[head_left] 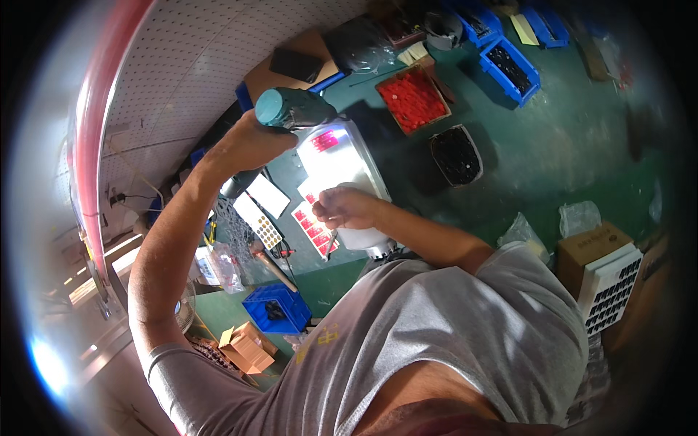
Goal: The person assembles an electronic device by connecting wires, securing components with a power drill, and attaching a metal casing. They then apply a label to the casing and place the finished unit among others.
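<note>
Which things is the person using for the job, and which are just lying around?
Probably for the job:
teal tool, in the left hand
white casing
red stickers

Seemingly just lying around:
wooden-handled tool
red pieces
open cardboard box

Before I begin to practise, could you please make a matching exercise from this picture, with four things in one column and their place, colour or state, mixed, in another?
Things:
1. power tool
2. shirt
3. red pieces
4. right hand

Place, colour or state:
A. in an open box
B. fingers bent, near the sheet of red labels
C. held in the left hand
D. grey

Right pairs: 1-C, 2-D, 3-A, 4-B
</note>
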A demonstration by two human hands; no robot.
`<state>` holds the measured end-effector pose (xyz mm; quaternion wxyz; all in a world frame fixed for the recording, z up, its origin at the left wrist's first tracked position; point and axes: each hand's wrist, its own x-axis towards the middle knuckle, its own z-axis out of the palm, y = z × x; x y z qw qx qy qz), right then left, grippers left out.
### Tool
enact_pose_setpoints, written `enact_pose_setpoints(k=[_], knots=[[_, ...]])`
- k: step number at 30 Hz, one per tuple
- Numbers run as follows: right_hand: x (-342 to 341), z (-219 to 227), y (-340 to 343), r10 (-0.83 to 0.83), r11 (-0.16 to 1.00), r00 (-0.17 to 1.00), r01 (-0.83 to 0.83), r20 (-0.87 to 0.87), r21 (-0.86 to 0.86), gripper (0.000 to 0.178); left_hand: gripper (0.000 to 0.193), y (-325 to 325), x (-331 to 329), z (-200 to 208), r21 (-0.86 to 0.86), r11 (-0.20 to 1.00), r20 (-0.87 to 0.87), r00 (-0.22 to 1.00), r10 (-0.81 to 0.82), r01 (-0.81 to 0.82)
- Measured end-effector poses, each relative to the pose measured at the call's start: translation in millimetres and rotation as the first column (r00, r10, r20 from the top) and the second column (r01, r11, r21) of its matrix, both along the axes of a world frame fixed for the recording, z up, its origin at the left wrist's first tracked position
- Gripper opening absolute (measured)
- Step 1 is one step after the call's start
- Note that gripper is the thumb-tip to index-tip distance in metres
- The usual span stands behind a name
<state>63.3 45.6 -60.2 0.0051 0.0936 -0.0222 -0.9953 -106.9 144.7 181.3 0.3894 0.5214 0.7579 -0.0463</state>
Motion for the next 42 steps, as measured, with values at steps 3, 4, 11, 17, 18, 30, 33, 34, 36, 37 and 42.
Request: enact_pose_setpoints(k=[3, 4, 11, 17, 18, 30, 33, 34, 36, 37, 42], knots=[[0.1, -3.3, -0.3, -0.009, 1.0, 1.0, 0.01, -0.019, 0.016, 0.002, 0.026, -3.5, 0.4, -0.5, -0.002, 0.999, 0.015, 0.999, 0.049, -0.049], [-0.1, -2.6, -2.4, -0.013, 1.0, 0.999, 0.014, -0.031, 0.021, 0.002, 0.026, -7.1, 2.1, -0.7, -0.017, 0.997, 0.018, 0.997, 0.078, -0.077], [-2.7, -9.8, 1.6, -0.035, 0.999, 0.971, 0.041, -0.237, 0.021, 0.007, 0.029, -18.2, 9.2, 22.8, 0.099, 0.986, 0.092, 0.988, 0.125, -0.134], [96.6, 10.1, 46.2, -0.125, 0.927, 0.992, 0.108, 0.025, 0.36, 0.014, 0.029, -113.9, 17.5, -2.7, 0.452, 0.854, 0.26, 0.954, 0.15, -0.257], [119.8, 6.6, 59.8, -0.196, 0.855, 0.972, 0.103, 0.132, 0.509, 0.016, 0.033, -134.2, 23.0, -11.2, 0.441, 0.843, 0.261, 0.943, 0.208, -0.308], [223.1, -80.4, 97.4, -0.733, -0.483, 0.657, -0.686, 0.178, 0.544, 0.024, 0.027, -306.3, 85.0, -91.8, 0.293, 0.674, 0.541, 0.699, 0.467, -0.678], [225.4, -77.5, 100.7, -0.705, -0.487, 0.674, -0.688, 0.223, 0.538, 0.021, 0.024, -330.9, 90.8, -96.8, 0.269, 0.662, 0.587, 0.664, 0.464, -0.7], [223.1, -72.8, 101.6, -0.692, -0.479, 0.678, -0.688, 0.248, 0.545, 0.02, 0.023, -339.8, 92.5, -96.1, 0.282, 0.648, 0.603, 0.656, 0.454, -0.708], [224.6, -79.5, 102.3, -0.748, -0.452, 0.64, -0.685, 0.176, 0.572, 0.014, 0.023, -358.1, 87.7, -104.3, 0.335, 0.665, 0.577, 0.703, 0.416, -0.668], [225.1, -85.4, 103.5, -0.776, -0.431, 0.614, -0.686, 0.148, 0.586, 0.013, 0.023, -369.1, 85.7, -106.6, 0.357, 0.67, 0.563, 0.722, 0.402, -0.651], [235.6, -90.5, 100.9, -0.922, -0.064, 0.367, -0.458, 0.123, 0.887, 0.018, 0.024, -421.8, 79.5, -111.8, 0.419, 0.655, 0.591, 0.736, 0.329, -0.629]])
